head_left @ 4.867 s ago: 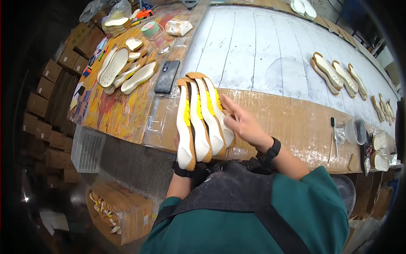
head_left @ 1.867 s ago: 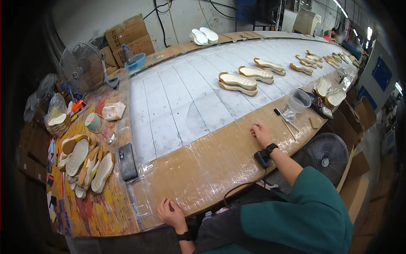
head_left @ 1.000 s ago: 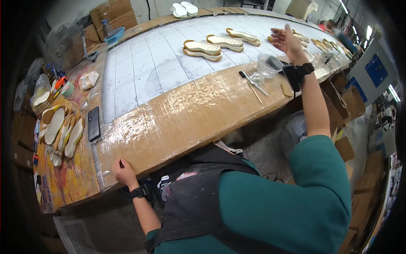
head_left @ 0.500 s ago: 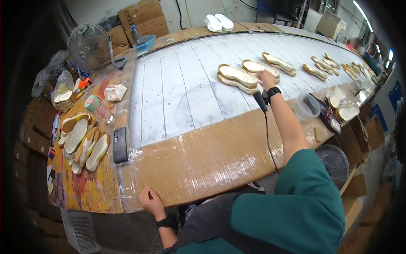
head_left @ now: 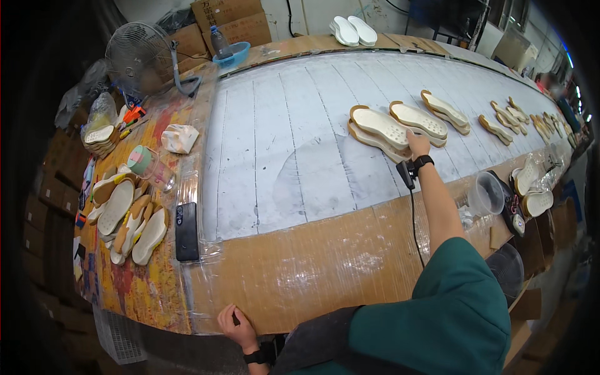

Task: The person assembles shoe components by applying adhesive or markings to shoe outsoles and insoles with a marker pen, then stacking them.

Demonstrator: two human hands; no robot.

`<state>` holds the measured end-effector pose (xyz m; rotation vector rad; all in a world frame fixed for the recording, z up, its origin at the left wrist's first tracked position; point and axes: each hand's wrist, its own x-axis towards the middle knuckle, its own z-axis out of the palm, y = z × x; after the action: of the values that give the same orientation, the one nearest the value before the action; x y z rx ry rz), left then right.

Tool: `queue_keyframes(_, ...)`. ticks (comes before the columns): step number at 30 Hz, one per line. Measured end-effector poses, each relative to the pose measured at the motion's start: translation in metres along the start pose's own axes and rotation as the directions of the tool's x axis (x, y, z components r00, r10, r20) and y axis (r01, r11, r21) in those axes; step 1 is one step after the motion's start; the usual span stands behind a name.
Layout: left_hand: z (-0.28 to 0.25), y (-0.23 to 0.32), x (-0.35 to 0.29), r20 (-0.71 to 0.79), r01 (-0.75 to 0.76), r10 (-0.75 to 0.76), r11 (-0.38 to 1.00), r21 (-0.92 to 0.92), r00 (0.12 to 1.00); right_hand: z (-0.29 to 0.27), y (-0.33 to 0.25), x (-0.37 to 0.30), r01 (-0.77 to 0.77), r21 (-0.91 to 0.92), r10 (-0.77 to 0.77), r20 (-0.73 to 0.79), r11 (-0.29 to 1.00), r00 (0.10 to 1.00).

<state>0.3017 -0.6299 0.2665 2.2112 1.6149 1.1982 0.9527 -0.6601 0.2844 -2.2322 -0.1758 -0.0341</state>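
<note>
My right hand (head_left: 419, 145) is at the right end of the nearest stacked pair, its fingers closed on the edge of a cream shoe sole (head_left: 380, 125) with a tan heel. The lower sole of that pair (head_left: 375, 142) sticks out on the near side. Just beyond lies another stacked pair of soles (head_left: 419, 119), then a third (head_left: 447, 109). A black device (head_left: 406, 175) with a cable hangs at my right wrist, below a black band. My left hand (head_left: 237, 326) rests curled at the table's front edge; something dark shows between its fingers, too small to make out.
At left, a heap of soles (head_left: 128, 219), a phone (head_left: 187, 231), a jar with a green lid (head_left: 150, 167) and a fan (head_left: 142, 59) stand on the stained board. A clear tub (head_left: 486, 194) is at right. More soles (head_left: 509, 115) lie farther along the white surface (head_left: 269, 150).
The view has shifted, so the table sits lower and farther right. My right hand has moved from the middle pair of soles to the end of the nearest pair. My left hand stays at the edge.
</note>
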Motion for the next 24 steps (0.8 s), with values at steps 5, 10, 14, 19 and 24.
queue_keyframes(5,0.002,0.0,-0.001,0.002,-0.02,0.02,1.0,0.009,1.0,0.011,0.016,-0.026,-0.059,0.029,0.056,0.109,0.998,0.992)
queue_keyframes(10,0.01,-0.005,-0.002,-0.013,-0.07,0.07,0.997,-0.026,0.997,0.027,-0.012,-0.051,-0.232,0.442,-0.044,0.53,0.867,0.847)
queue_keyframes(14,0.001,0.005,0.007,0.068,-0.012,0.009,0.999,0.039,0.998,0.021,-0.054,-0.126,-0.647,0.368,0.037,0.852,0.668,0.523)
queue_keyframes(19,0.027,0.056,0.031,0.5,0.412,-0.099,0.713,-0.568,0.86,0.009,-0.043,-0.223,-0.93,0.202,-0.289,0.951,0.307,0.112)
queue_keyframes(24,0.032,0.152,0.06,0.709,0.693,0.12,0.155,-0.704,0.695,-0.027,-0.032,-0.302,-0.867,0.176,-0.507,0.856,0.467,-0.099)
